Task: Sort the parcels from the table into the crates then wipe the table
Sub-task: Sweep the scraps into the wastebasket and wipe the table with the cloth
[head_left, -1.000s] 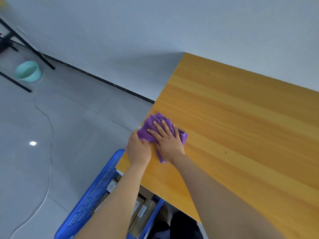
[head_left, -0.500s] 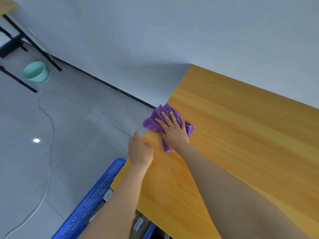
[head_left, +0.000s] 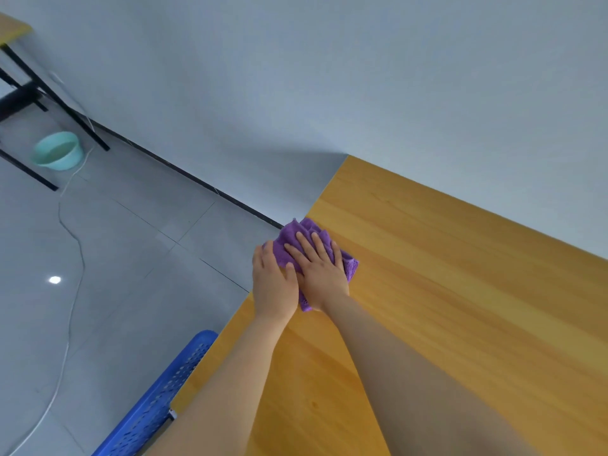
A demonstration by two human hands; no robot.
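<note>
Grey floor tiles (head_left: 131, 274) fill the left of the frame under a pale wall (head_left: 329, 77), and an orange-yellow wooden worktop (head_left: 444, 307) fills the right. At the worktop's left edge, near centre frame, lies a crumpled purple microfibre cloth (head_left: 306, 232). The right hand (head_left: 320, 274) presses it flat, fingers (head_left: 304, 246) straight and spread. Just beside it, the left hand (head_left: 271, 284) rests on the cloth's left part, fingers nearly straight, gripping nothing. A blue perforated plastic crate (head_left: 171, 390) stands lower left; a mint-green basin (head_left: 57, 154) sits upper left.
</note>
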